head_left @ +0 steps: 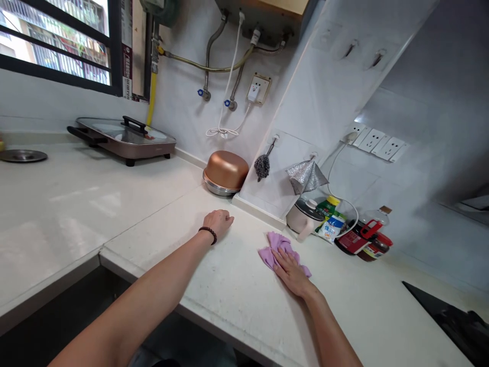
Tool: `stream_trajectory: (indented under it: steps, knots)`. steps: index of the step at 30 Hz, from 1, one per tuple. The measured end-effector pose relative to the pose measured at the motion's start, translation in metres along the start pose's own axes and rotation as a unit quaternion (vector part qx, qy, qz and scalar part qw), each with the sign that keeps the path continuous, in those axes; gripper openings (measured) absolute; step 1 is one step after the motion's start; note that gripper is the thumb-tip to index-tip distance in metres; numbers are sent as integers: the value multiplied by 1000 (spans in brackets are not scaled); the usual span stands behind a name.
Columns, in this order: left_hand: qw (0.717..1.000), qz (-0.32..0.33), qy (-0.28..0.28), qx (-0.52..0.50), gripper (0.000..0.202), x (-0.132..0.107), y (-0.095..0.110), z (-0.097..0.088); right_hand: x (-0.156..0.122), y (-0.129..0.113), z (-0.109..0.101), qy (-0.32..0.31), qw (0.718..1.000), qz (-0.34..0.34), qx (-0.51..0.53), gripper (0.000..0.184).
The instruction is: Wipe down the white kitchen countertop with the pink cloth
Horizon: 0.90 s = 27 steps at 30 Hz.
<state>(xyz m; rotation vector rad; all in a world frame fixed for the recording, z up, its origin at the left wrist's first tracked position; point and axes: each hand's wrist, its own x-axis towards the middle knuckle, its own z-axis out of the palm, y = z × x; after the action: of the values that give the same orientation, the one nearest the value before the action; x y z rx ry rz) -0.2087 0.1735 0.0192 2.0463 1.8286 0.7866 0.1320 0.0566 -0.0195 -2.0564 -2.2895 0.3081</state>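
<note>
A crumpled purple cloth [280, 243] lies on the white countertop [237, 285]. My right hand [292, 272] rests flat over it, fingers stretched out and pressing it down; some of the cloth is hidden beneath the palm. To the left, my left hand [218, 223] is curled into a loose fist on the counter, wearing a dark bead bracelet [208, 234] at the wrist. Nothing shows in its fingers, whose tips are partly hidden. Just beyond that hand, an upturned copper-coloured pot [226, 171] sits on silvery pans [219, 190] against the wall corner.
A lidded electric griddle [126, 140] stands at the back left, near a metal plate [23, 156]. Along the right wall are a small lidded pot [304, 218], a salt bag [332, 227] and jars [376, 247]. A black glass hob [451, 316] is at far right. A scrubber [262, 167] hangs nearby.
</note>
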Motion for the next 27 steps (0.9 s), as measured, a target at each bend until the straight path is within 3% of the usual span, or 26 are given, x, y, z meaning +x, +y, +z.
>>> stream_trajectory:
  steps: [5,8,11,15,19,21,24,27]
  knots:
    - [1000,-6,8,11,30,-1,1,-1,-2,11,-10,16,995,-47,89,70]
    - [1000,-8,9,7,30,-1,1,-2,-4,13,-12,38,993,-44,103,62]
    - [1000,-16,12,-2,31,-2,0,-2,-6,8,-11,56,996,-8,74,53]
    - [1000,-19,12,-1,31,-3,0,-4,-5,2,-8,52,997,50,19,60]
    - [1000,-20,10,2,31,-3,1,-5,0,3,-8,45,986,156,-27,60]
    - [1000,-19,10,1,31,-3,1,-5,0,4,-9,38,985,165,-36,60]
    - [1000,-15,13,3,30,-4,2,-5,-5,-1,-10,13,995,93,-21,61]
    - [1000,-13,12,7,30,-4,2,-4,-12,-17,-12,-34,998,-58,22,61]
